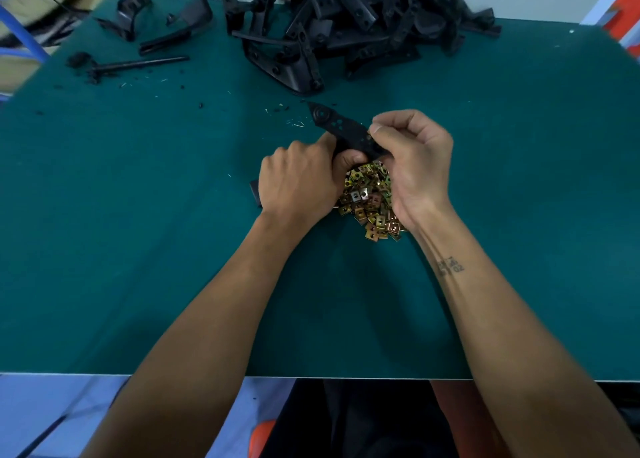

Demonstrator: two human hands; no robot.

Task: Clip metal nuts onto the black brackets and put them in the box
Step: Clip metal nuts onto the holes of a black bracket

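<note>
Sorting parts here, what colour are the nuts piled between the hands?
Mostly brassy yellow-gold nuts, some silvery or coppery; head view.

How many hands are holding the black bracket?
2. The left hand grips the black bracket at its near end; the right hand pinches its right edge, above the metal nuts.

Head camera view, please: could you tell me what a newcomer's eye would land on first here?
At the centre, the left hand and right hand both grip one flat black bracket over the green mat. Just beneath the hands lies a shiny heap of gold metal nuts. At the far edge sits a big tangled pile of black brackets.
</note>
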